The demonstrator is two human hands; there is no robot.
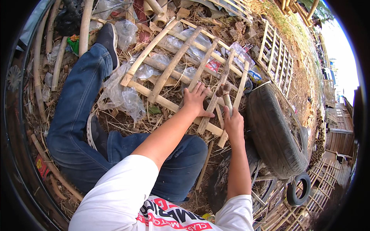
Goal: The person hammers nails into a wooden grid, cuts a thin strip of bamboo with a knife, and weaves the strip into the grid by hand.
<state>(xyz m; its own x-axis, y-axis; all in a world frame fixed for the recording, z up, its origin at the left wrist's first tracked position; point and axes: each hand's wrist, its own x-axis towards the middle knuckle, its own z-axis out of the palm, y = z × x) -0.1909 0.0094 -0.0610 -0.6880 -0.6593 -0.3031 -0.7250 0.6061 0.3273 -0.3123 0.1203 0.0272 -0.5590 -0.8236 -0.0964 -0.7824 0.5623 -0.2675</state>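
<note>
A lattice of split bamboo slats [168,81] lies on the littered ground in front of me, its slats crossing one another. My left hand [196,101] rests on it with the fingers spread, pressing on the slats near the lower right part. In my right hand [234,125] is a hammer [226,97], gripped by its wooden handle. The rusty, dark hammer head is over a slat at the right side of the lattice; whether it touches the wood I cannot tell. Nails, if any, are too small to make out.
A large worn tyre [271,131] stands close to my right arm, with a smaller tyre [298,188] beyond it. Another bamboo lattice [276,57] lies at the far right. Bamboo poles [85,29] and clear plastic bags [125,100] are scattered about my outstretched leg [77,100].
</note>
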